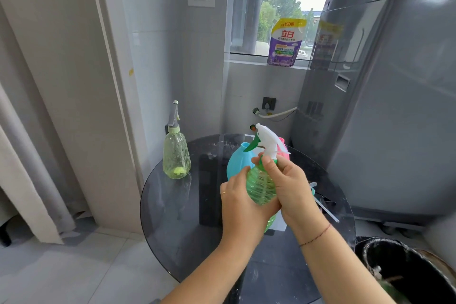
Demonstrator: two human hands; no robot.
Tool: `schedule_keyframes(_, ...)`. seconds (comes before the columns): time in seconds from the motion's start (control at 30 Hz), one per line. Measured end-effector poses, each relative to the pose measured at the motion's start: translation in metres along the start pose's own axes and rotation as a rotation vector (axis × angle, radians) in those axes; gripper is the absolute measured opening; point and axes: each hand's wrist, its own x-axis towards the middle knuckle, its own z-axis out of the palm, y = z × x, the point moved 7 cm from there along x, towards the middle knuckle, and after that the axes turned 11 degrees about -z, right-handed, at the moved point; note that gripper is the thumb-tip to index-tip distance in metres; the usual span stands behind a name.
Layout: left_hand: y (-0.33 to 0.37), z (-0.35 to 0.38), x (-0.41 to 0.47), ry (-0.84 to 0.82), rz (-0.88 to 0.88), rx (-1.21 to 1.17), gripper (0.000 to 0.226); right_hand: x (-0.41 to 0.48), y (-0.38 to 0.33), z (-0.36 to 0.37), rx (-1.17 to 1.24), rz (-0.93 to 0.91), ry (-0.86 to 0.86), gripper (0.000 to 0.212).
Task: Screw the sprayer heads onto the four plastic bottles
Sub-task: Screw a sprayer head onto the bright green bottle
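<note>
The green bottle (260, 186) was held above the round glass table (172, 217), lifted clear of it so that both hands could work around it. The left hand (240, 201) was wrapped around the bottle's ribbed body from below and the side, evidently to stop it turning. The right hand (287, 185) was closed around the neck, thumb and fingers (267, 164) pinching the collar just beneath the white sprayer head (267, 139), a hold suited to twisting the collar onto the thread (how far it was seated could not be told, since the fingers hid the joint). The green trigger pointed away to the left.

A pale yellow-green bottle (176, 155) stood upright near the table's far left edge, well apart, with its grey sprayer already fitted; it was judged finished and set out of the way. Behind the hands a blue bottle (238, 159) and a pink bottle (283, 148) waited without heads, kept close for later turns. A loose sprayer (320, 201) with its dip tube lay on the table to the right, within reach.
</note>
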Motion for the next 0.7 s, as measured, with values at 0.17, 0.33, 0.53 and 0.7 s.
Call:
schedule_keyframes(0.17, -0.017, 0.010, 0.007, -0.578, -0.219, -0.245, 0.073, -0.002, -0.005, -0.007, 0.061, 0.022, -0.116, 0.035)
schedule_keyframes(0.33, -0.030, 0.009, 0.006, -0.782, -0.272, -0.245, 0.074, -0.005, -0.010, -0.006, 0.020, 0.069, -0.265, 0.044)
schedule_keyframes(0.53, -0.033, 0.012, 0.004, -0.601, -0.261, -0.178, 0.067, -0.005, -0.017, -0.004, -0.288, -0.044, -0.190, 0.032)
schedule_keyframes(0.7, -0.027, 0.014, 0.003, -0.405, -0.224, -0.098, 0.065, -0.009, -0.016, -0.004, -0.392, -0.095, -0.015, 0.024)
